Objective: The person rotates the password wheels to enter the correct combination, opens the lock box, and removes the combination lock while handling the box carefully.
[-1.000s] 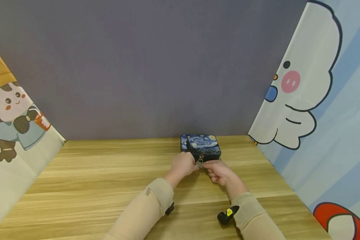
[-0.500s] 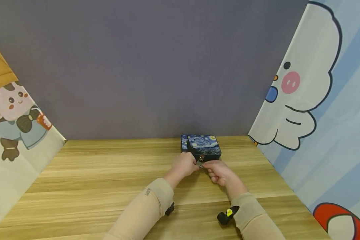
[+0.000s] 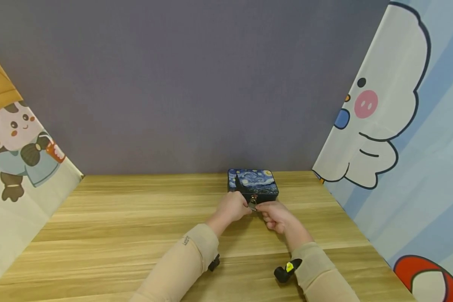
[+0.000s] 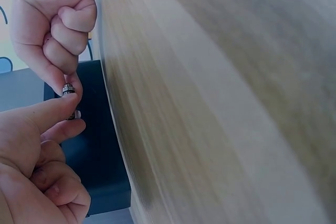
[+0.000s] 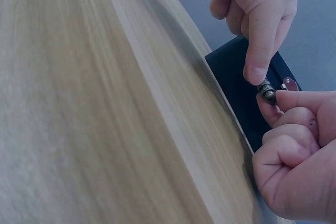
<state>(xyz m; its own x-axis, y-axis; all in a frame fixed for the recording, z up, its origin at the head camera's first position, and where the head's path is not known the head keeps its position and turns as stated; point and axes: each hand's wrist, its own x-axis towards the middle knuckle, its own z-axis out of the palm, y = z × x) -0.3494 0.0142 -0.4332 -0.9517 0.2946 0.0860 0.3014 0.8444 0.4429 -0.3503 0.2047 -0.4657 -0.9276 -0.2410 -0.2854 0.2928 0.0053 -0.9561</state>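
Note:
A small box (image 3: 253, 179) with a swirling blue night-sky painting on its lid stands at the back of the table, lid down. From the clasp on its dark front hangs a small metal combination padlock (image 3: 252, 204). My left hand (image 3: 232, 208) pinches the lock's left side between thumb and forefinger. On the other side, my right hand (image 3: 277, 214) pinches it too, its remaining fingers curled in. Numbered dials show on the padlock (image 4: 68, 89) in the left wrist view. In the right wrist view, fingertips cover part of the padlock (image 5: 268, 93), beside the reddish clasp (image 5: 289, 84).
The wood-grained table (image 3: 136, 218) stretches left and toward me. Behind the box rises a grey panel (image 3: 196, 92). Cartoon-printed curtains flank the table, the right curtain (image 3: 419, 176) nearer the box. Dark wrist-camera mounts (image 3: 285, 273) sit under both sleeves.
Both hands keep their pinch on the padlock, which has shifted very slightly to the right. The box stays in place.

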